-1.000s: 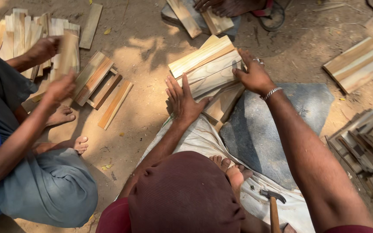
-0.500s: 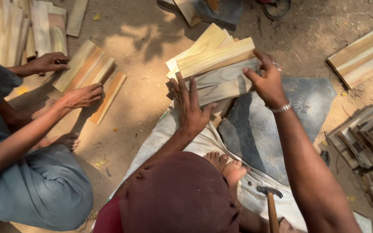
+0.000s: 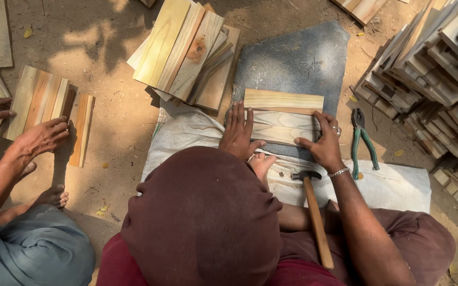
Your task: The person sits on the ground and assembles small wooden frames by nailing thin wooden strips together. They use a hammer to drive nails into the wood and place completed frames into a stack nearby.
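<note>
A few pale wooden slats (image 3: 284,101) lie side by side on a grey stone slab (image 3: 292,58) right in front of me. My left hand (image 3: 238,132) rests flat on their left part, fingers spread. My right hand (image 3: 322,144), with a ring and a bracelet, grips their right ends. A head in a brown cap (image 3: 202,212) fills the lower middle of the view and hides what lies under it.
A hammer (image 3: 314,212) and green-handled pliers (image 3: 361,140) lie on a white sack (image 3: 393,185). A loose pile of slats (image 3: 186,50) sits to the left of the slab, with stacked wood (image 3: 430,69) at right. A co-worker's hand (image 3: 38,137) touches slats (image 3: 41,100) at left.
My hands have left the big pile and brought a few slats down onto the grey slab. The co-worker's hands have moved to the slats laid on the ground.
</note>
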